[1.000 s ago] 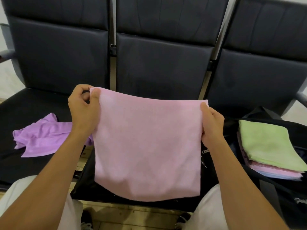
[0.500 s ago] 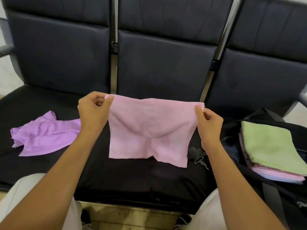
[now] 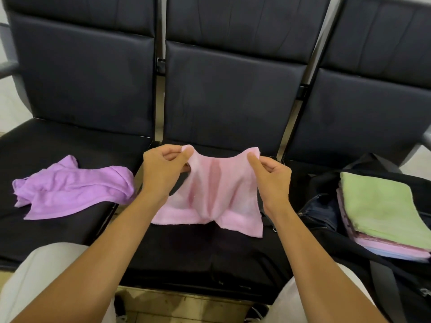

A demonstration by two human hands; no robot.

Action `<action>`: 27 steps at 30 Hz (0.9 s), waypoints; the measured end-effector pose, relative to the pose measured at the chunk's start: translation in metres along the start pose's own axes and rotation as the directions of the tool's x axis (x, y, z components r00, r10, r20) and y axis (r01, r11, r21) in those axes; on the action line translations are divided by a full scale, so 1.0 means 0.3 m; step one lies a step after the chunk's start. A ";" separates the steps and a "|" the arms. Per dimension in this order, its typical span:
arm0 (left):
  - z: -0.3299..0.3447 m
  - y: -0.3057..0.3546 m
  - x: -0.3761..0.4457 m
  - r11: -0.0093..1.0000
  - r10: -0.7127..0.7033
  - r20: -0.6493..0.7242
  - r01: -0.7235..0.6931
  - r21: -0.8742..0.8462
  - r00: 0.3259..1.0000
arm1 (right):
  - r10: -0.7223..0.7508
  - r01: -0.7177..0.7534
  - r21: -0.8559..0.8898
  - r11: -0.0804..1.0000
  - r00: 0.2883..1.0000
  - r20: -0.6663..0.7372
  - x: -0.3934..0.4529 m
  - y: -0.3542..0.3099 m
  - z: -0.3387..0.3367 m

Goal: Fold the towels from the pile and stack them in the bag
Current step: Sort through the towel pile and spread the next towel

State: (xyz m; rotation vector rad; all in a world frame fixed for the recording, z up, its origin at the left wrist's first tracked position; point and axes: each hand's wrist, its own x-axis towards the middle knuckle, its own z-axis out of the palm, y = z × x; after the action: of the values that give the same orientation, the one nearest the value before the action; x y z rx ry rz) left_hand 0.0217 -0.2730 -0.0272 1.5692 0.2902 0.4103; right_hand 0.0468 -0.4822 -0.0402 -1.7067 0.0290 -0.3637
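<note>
At frame centre, a pink towel (image 3: 210,197) is being pinched at its top corners by the left hand (image 3: 161,173) and right hand (image 3: 272,178). Folding is being carried out; next, the corners are probably to be joined.

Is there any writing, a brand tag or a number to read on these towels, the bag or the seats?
None can be read.
Pink towel held by both hands: plain, no label showing.
Purple towel and the green towel atop the stack: plain.
Black bag: no print visible.
Black seats: no marking or number visible.
</note>
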 end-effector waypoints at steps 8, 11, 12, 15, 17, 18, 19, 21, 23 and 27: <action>0.069 0.013 -0.043 0.993 0.018 0.181 -0.039 0.112 0.983 | -0.025 0.031 -0.032 0.999 0.981 0.195 -0.087 -0.025 0.078; 0.081 0.010 -0.046 0.996 0.024 0.205 -0.042 0.082 0.978 | -0.037 0.041 -0.014 0.999 0.973 0.228 -0.096 -0.023 0.085; 0.084 0.009 -0.046 0.996 0.027 0.213 -0.045 0.079 0.977 | -0.051 0.055 -0.012 0.998 0.972 0.230 -0.097 -0.024 0.088; 0.099 -0.005 -0.039 0.993 0.028 0.230 -0.054 0.107 0.973 | -0.086 0.092 -0.017 0.996 0.970 0.227 -0.096 -0.017 0.091; 0.107 -0.012 -0.036 0.989 0.037 0.238 -0.070 0.132 0.971 | -0.090 0.098 -0.024 0.995 0.972 0.215 -0.093 -0.007 0.091; 0.111 -0.014 -0.035 0.987 0.039 0.245 -0.075 0.140 0.969 | -0.098 0.107 -0.033 0.994 0.973 0.208 -0.091 0.000 0.091; 0.114 -0.016 -0.036 0.986 0.042 0.254 -0.081 0.145 0.966 | -0.104 0.114 -0.041 0.993 0.974 0.202 -0.090 0.004 0.090; 0.123 -0.020 -0.039 0.983 0.058 0.280 -0.104 0.151 0.958 | -0.110 0.123 -0.052 0.991 0.974 0.196 -0.089 0.009 0.088; 0.131 -0.024 -0.043 0.980 0.071 0.296 -0.122 0.157 0.952 | -0.123 0.138 -0.063 0.988 0.972 0.198 -0.089 0.017 0.088; 0.142 -0.027 -0.045 0.980 0.068 0.296 -0.120 0.160 0.953 | -0.179 0.213 -0.135 0.968 0.958 0.224 -0.085 0.053 0.092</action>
State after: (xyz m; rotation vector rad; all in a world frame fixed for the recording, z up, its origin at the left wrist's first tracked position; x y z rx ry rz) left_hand 0.0285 -0.3169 -0.0369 1.7968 0.0247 0.2279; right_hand 0.0326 -0.4527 -0.0647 -1.9041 -0.2757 -0.3332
